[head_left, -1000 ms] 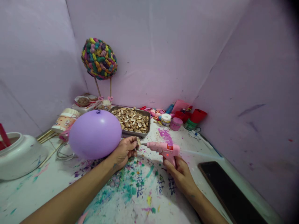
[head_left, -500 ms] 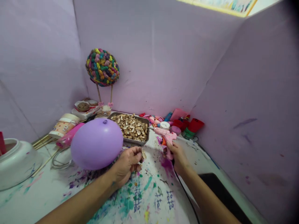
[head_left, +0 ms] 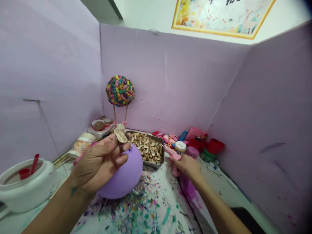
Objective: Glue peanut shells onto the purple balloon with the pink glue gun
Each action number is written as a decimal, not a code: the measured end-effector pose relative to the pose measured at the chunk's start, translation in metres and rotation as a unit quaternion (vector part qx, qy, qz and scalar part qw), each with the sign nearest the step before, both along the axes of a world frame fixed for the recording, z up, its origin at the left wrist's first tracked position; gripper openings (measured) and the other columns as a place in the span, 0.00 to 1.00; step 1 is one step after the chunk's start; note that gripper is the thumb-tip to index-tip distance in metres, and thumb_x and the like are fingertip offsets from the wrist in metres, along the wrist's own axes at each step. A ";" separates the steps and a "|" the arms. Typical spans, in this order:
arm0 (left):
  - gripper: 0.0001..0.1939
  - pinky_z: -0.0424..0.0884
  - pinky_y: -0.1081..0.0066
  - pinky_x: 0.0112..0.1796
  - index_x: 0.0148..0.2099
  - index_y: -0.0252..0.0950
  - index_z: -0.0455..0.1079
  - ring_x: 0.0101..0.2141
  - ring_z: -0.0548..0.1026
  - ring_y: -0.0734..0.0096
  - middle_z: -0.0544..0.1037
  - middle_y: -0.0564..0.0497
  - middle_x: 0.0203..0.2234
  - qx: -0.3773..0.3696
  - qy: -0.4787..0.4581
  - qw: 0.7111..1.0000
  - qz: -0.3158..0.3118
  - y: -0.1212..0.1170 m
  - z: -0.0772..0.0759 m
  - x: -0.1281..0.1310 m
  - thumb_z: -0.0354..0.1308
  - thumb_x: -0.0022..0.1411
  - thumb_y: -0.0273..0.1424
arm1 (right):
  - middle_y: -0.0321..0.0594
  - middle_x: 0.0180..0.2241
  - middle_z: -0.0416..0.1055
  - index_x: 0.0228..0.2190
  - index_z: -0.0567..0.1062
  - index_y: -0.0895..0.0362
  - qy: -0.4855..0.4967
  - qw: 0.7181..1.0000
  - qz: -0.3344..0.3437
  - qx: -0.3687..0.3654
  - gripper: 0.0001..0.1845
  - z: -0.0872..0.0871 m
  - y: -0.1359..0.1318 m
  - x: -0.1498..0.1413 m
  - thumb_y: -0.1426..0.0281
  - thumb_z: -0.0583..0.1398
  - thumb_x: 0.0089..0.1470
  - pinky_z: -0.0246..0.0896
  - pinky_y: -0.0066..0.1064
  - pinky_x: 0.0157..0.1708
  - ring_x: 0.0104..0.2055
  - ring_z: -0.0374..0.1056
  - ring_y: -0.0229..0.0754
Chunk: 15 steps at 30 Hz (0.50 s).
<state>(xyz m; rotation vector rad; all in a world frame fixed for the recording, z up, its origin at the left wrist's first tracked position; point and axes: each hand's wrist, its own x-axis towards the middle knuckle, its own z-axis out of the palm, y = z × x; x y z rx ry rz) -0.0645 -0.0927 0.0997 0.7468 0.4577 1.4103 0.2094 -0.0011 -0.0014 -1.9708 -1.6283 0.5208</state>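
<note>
Between the fingertips of my left hand [head_left: 99,159] is a half peanut shell [head_left: 121,136], its hollow side facing me. The hand is raised in front of a purple balloon [head_left: 126,177] and hides part of it. My right hand [head_left: 188,167] grips a pink hot glue gun [head_left: 175,164], its nozzle pointing left toward a metal tray [head_left: 156,165]. Many peanut shells [head_left: 147,146] fill that tray. A black cord runs from the glue gun down the table.
A ball of coloured peanut shells [head_left: 120,91] stands on sticks at the back. Paper cups [head_left: 83,144] and a white pot [head_left: 31,182] are at the left. A white-lidded jar [head_left: 180,147] and red cups [head_left: 215,148] stand at the back right. Purple panels enclose the paint-stained table [head_left: 156,208].
My left hand has risen and moved left with the peanut shell, now in front of the balloon. The glue gun stays in my right hand. The view has tilted up.
</note>
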 end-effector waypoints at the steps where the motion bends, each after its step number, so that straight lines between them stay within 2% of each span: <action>1: 0.08 0.63 0.79 0.18 0.34 0.30 0.70 0.27 0.67 0.73 0.69 0.46 0.34 -0.014 0.006 1.000 -0.019 0.000 -0.001 -0.001 0.52 0.52 0.19 | 0.43 0.39 0.70 0.36 0.72 0.61 0.004 1.000 0.010 -0.004 0.09 0.011 -0.004 -0.005 0.70 0.58 0.52 0.63 0.40 0.39 0.40 0.67 0.43; 3: 0.07 0.62 0.80 0.17 0.34 0.30 0.71 0.27 0.67 0.73 0.70 0.45 0.34 -0.042 0.026 0.996 -0.072 -0.001 -0.003 0.000 0.55 0.50 0.20 | 0.47 0.33 0.72 0.27 0.75 0.62 0.042 0.998 0.049 -0.001 0.05 0.030 -0.016 -0.020 0.72 0.60 0.47 0.61 0.41 0.39 0.40 0.67 0.50; 4: 0.07 0.62 0.80 0.17 0.34 0.29 0.71 0.27 0.67 0.73 0.69 0.46 0.33 -0.052 0.039 0.993 -0.098 -0.002 -0.003 0.001 0.57 0.49 0.21 | 0.47 0.33 0.73 0.27 0.75 0.61 0.069 0.994 0.081 0.006 0.06 0.039 -0.024 -0.030 0.72 0.58 0.48 0.61 0.40 0.38 0.40 0.68 0.50; 6: 0.07 0.62 0.80 0.17 0.32 0.28 0.72 0.26 0.67 0.74 0.69 0.47 0.29 -0.062 0.063 0.986 -0.139 -0.006 -0.003 0.003 0.60 0.47 0.22 | 0.42 0.36 0.74 0.36 0.75 0.56 0.136 0.978 0.155 0.019 0.11 0.052 -0.042 -0.051 0.72 0.57 0.48 0.63 0.34 0.37 0.39 0.68 0.44; 8: 0.07 0.62 0.80 0.18 0.32 0.29 0.72 0.26 0.66 0.75 0.68 0.49 0.27 -0.067 0.080 0.981 -0.164 -0.010 -0.001 0.006 0.62 0.45 0.22 | 0.38 0.42 0.71 0.44 0.70 0.52 0.219 0.949 0.227 0.026 0.22 0.061 -0.059 -0.072 0.71 0.60 0.44 0.65 0.28 0.31 0.36 0.69 0.39; 10: 0.09 0.63 0.80 0.18 0.33 0.31 0.73 0.26 0.66 0.75 0.68 0.50 0.26 -0.065 0.089 0.977 -0.181 -0.013 0.001 0.008 0.63 0.45 0.23 | 0.42 0.49 0.65 0.48 0.65 0.53 0.416 0.846 0.334 0.023 0.32 0.066 -0.072 -0.089 0.72 0.63 0.38 0.65 0.26 0.26 0.33 0.67 0.36; 12: 0.11 0.63 0.80 0.19 0.35 0.31 0.73 0.25 0.66 0.76 0.69 0.50 0.24 -0.059 0.095 0.976 -0.186 -0.014 0.002 0.010 0.63 0.45 0.24 | 0.41 0.45 0.67 0.48 0.65 0.52 0.499 0.766 0.406 0.005 0.32 0.068 -0.079 -0.100 0.71 0.63 0.38 0.63 0.24 0.23 0.29 0.66 0.33; 13: 0.11 0.63 0.80 0.19 0.35 0.31 0.73 0.25 0.66 0.76 0.69 0.50 0.24 -0.055 0.099 0.976 -0.184 -0.014 0.002 0.010 0.63 0.45 0.24 | 0.39 0.41 0.69 0.47 0.67 0.53 0.514 0.745 0.425 -0.006 0.29 0.068 -0.081 -0.104 0.69 0.63 0.39 0.63 0.24 0.23 0.28 0.66 0.32; 15: 0.08 0.63 0.80 0.19 0.32 0.30 0.73 0.24 0.66 0.75 0.69 0.49 0.23 -0.047 0.109 0.978 -0.172 -0.012 0.000 0.010 0.62 0.45 0.24 | 0.35 0.29 0.70 0.42 0.71 0.55 0.524 0.735 0.428 -0.033 0.21 0.067 -0.082 -0.109 0.66 0.61 0.43 0.63 0.24 0.24 0.25 0.65 0.32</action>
